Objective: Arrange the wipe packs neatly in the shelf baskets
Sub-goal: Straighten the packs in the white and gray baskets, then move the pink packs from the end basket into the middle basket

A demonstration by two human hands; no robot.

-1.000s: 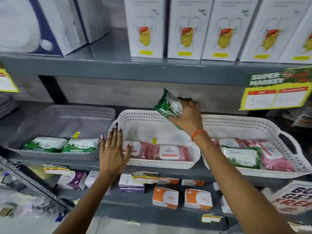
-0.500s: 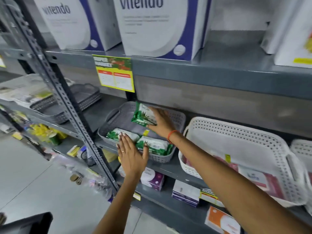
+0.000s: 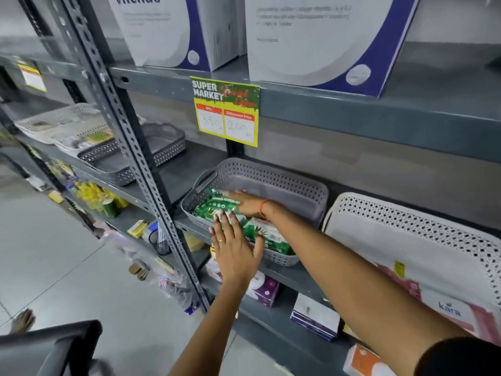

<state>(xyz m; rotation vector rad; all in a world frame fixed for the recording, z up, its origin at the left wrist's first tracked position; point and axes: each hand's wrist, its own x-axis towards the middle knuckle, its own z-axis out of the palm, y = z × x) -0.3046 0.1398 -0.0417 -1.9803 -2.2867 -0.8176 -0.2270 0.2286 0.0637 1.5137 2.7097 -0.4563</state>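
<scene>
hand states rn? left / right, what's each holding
Left hand: open, flat, fingertips on the green wipe packs at the grey basket front.
Right hand: laid on a green wipe pack in the basket; grip cannot be told.

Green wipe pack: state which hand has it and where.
The right hand presses flat on the green wipe pack from its right end in the grey basket; no closed grip is visible.

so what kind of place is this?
Most likely a supermarket aisle. A "SUPER MARKET" price tag hangs on the grey metal shelving, boxed goods sit above, and both hands work in a grey basket of green wipe packs.
</scene>
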